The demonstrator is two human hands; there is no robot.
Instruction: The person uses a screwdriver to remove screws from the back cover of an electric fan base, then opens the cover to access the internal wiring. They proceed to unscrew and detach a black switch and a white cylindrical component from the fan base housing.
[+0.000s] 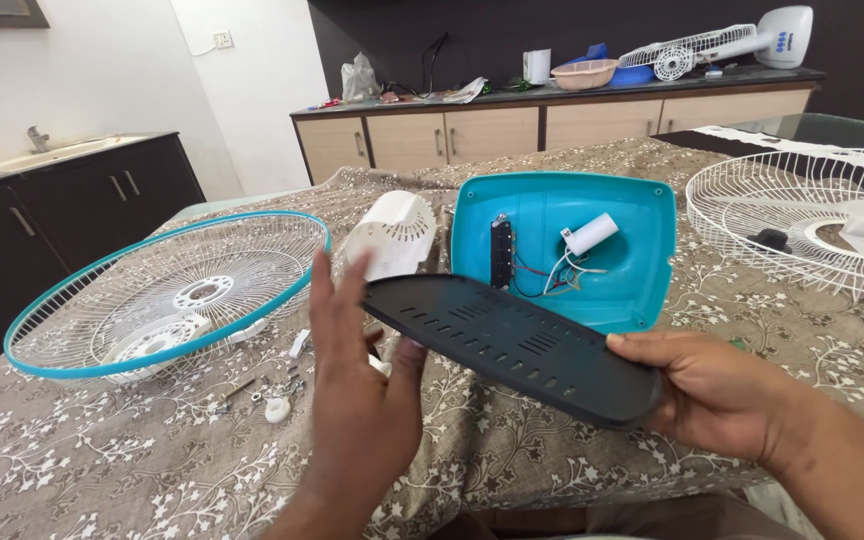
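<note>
I hold a flat black slotted base plate (512, 345) above the table, tilted. My left hand (357, 400) supports its near left end with the fingers upright behind the edge. My right hand (717, 385) grips its right end. Just behind the plate lies an upturned teal fan base shell (632, 260) with a white capacitor (589, 234), a black switch block (501, 252) and loose wires inside. A white motor cover (392, 235) lies to the left of the shell.
A teal-rimmed white fan grille (167, 295) lies at the left, with small screws and a white knob (277, 408) near it. Another white grille (802, 225) sits at the right. The table has a floral cloth (102, 470). Cabinets and a counter stand behind.
</note>
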